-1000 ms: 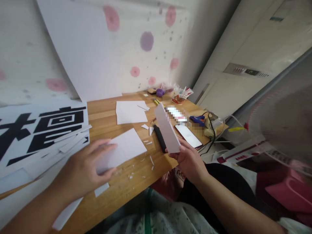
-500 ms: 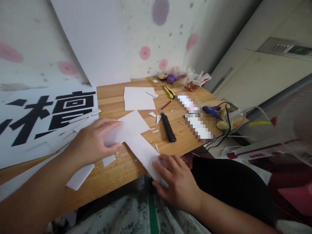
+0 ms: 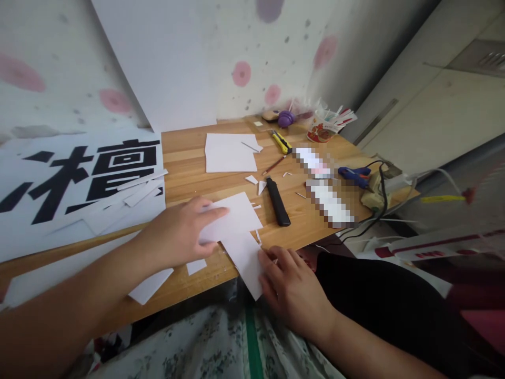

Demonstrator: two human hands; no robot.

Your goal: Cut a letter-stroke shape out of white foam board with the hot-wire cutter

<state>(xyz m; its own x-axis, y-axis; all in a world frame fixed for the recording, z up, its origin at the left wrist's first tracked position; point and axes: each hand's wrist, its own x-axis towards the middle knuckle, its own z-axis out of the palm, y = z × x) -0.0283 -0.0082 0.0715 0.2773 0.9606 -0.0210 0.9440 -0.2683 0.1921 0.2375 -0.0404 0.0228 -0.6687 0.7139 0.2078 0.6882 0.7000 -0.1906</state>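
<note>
A white board piece (image 3: 236, 213) lies flat near the table's front edge, with my left hand (image 3: 189, 229) holding its left side, thumb below and fingers on top. From under or beside it a white strip (image 3: 246, 260) slants over the edge. My right hand (image 3: 290, 281) has its curled fingers on that strip's right side. Whether the two parts are one piece I cannot tell. A black cutter (image 3: 278, 202) lies to the right, beside small white scraps (image 3: 251, 180).
Behind lie a white sheet (image 3: 229, 152), a yellow knife (image 3: 281, 141) and a pencil (image 3: 273, 166). A blue glue gun (image 3: 354, 176), cables and a tub (image 3: 321, 129) are at the right. A printed character sheet (image 3: 82, 179) and long offcuts cover the left.
The view has shifted a little. The white piece has turned and moved right with my left hand, and its strip points more steeply towards me. My right hand stays at the strip's side.
</note>
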